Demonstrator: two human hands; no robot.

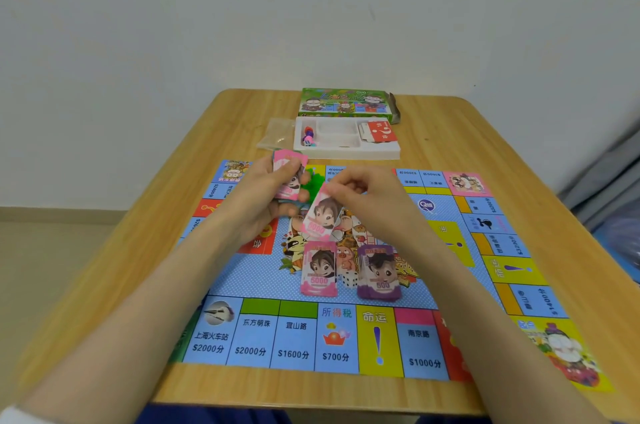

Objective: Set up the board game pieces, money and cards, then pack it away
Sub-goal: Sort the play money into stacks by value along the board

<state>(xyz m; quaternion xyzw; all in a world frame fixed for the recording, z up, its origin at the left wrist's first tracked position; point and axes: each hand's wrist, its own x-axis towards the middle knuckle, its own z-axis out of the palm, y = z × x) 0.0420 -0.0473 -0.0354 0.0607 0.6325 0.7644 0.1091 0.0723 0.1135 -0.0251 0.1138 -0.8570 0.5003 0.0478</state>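
- Two hands work in the head view. The left hand [266, 196] grips a stack of pink notes [289, 177], and the right hand [360, 195] pinches a single pink note [320, 215] just beside it.
- Below the hands, on the board [263, 333], a pink 5000 pile [318, 273] and a purple 500 pile [377, 273] lie side by side.
- Beyond the hands, the white tray [346, 151] holds the pawns and dice [308, 137] and the red cards [381, 132].
- Setup looks partway done. The money is being sorted, the pieces and cards are not yet laid out, and all the packing away remains.
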